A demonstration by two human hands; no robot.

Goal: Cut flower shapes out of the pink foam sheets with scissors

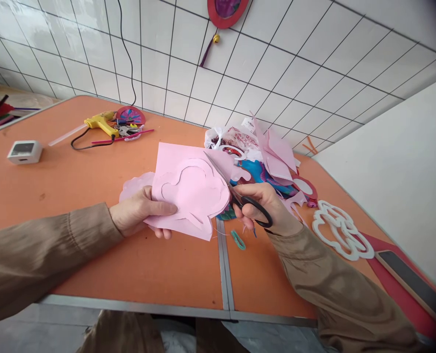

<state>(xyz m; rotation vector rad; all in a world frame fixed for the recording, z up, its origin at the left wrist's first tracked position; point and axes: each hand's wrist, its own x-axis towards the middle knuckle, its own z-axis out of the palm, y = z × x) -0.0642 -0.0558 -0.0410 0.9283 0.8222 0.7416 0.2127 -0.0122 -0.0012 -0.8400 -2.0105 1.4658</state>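
My left hand (pixel 140 210) is closed on a pink sheet (pixel 170 159), thumb on top and fingers underneath. A curvy outline runs across the sheet, and its right side is partly cut. In my right hand (pixel 265 203) is a pair of scissors (pixel 256 208) with black handles. Their blades point up and left, over the sheet's right part near the cut edge. Whether the blades are fully closed is hard to tell. Behind my left hand, a scalloped pink piece (pixel 137 185) shows.
A yellow glue gun (pixel 102 122) lies at the back left near a white box (pixel 25 152). Pink sheets (pixel 277 149) and blue cloth (pixel 253 171) are piled behind my right hand. White cloud-shaped frames (pixel 341 230) lie at right. A green loop (pixel 237 240) lies near the table seam (pixel 223 267).
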